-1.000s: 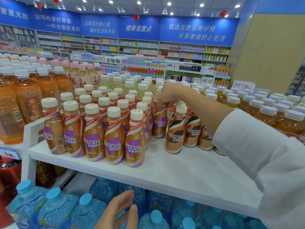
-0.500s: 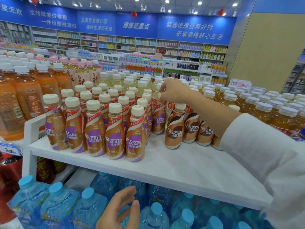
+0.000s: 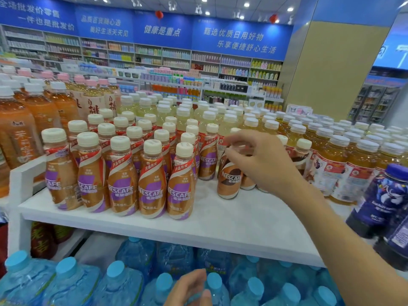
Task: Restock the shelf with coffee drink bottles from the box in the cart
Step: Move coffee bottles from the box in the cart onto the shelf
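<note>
Nescafe coffee bottles with purple labels (image 3: 152, 184) stand in rows on the white shelf (image 3: 220, 221). To their right is a shorter row of brown-label Nescafe bottles (image 3: 228, 182). My right hand (image 3: 262, 160) hovers over the top of the front brown-label bottle, fingers loosely bent, and hides its cap. I see nothing held in it. Low in the view, my left hand (image 3: 189, 288) hangs relaxed and empty above the water bottles. The cart and the box are out of view.
Orange tea bottles (image 3: 19, 133) crowd the left, and yellow drink bottles (image 3: 344, 162) fill the shelf to the right. Dark blue bottles (image 3: 384, 206) stand at the right edge. Large water bottles with blue caps (image 3: 72, 281) fill the shelf below.
My right hand has drawn back from the rear brown-label bottles to above the front one. The view has swung right, bringing the dark blue bottles in. My left hand stays low.
</note>
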`<action>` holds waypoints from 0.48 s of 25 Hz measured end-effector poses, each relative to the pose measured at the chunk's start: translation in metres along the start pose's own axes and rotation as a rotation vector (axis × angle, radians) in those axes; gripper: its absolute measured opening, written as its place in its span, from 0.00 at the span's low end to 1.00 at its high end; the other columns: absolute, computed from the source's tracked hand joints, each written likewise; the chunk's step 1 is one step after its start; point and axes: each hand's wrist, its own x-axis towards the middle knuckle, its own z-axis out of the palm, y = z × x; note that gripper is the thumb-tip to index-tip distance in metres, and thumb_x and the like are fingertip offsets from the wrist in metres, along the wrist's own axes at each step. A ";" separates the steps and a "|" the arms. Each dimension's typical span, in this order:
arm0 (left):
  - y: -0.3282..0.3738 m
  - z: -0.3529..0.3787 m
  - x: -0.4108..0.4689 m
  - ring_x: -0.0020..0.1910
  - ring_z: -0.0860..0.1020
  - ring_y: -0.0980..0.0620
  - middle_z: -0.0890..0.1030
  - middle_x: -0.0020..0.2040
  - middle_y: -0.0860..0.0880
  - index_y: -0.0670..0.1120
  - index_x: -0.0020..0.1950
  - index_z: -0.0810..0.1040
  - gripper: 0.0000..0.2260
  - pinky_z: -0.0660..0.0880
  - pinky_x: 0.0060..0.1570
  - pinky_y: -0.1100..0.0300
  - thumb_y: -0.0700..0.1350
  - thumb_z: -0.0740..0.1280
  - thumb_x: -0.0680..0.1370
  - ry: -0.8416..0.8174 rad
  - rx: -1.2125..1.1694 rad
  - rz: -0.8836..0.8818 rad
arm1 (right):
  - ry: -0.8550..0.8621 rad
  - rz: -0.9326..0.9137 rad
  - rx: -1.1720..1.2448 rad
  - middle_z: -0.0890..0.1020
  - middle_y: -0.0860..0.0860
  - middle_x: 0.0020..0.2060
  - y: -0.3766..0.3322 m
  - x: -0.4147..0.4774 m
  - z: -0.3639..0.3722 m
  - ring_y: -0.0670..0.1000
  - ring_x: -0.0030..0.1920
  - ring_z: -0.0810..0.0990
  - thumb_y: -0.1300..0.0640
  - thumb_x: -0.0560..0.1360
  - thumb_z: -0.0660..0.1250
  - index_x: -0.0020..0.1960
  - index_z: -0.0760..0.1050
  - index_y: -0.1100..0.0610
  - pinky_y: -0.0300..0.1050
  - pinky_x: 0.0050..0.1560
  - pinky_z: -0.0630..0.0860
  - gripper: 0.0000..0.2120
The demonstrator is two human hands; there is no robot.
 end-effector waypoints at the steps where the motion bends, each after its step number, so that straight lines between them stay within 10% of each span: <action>1: -0.003 0.001 -0.004 0.47 0.83 0.64 0.86 0.48 0.55 0.52 0.49 0.83 0.11 0.75 0.43 0.74 0.36 0.74 0.74 -0.006 -0.003 0.018 | 0.029 0.037 0.048 0.83 0.41 0.55 -0.003 -0.029 0.003 0.40 0.54 0.80 0.55 0.79 0.69 0.62 0.82 0.50 0.35 0.58 0.78 0.12; 4: -0.005 0.000 -0.025 0.46 0.83 0.64 0.87 0.47 0.57 0.51 0.50 0.84 0.15 0.76 0.44 0.73 0.51 0.75 0.64 0.019 -0.037 0.075 | 0.024 0.197 0.177 0.81 0.33 0.57 -0.002 -0.116 0.019 0.38 0.58 0.79 0.48 0.78 0.69 0.62 0.80 0.42 0.35 0.60 0.76 0.12; 12: -0.044 -0.020 -0.104 0.51 0.84 0.48 0.87 0.45 0.56 0.48 0.49 0.83 0.16 0.76 0.40 0.74 0.27 0.70 0.74 0.142 0.030 0.047 | 0.009 0.548 0.407 0.82 0.29 0.54 0.015 -0.297 0.061 0.33 0.59 0.79 0.27 0.63 0.71 0.54 0.80 0.30 0.32 0.58 0.74 0.20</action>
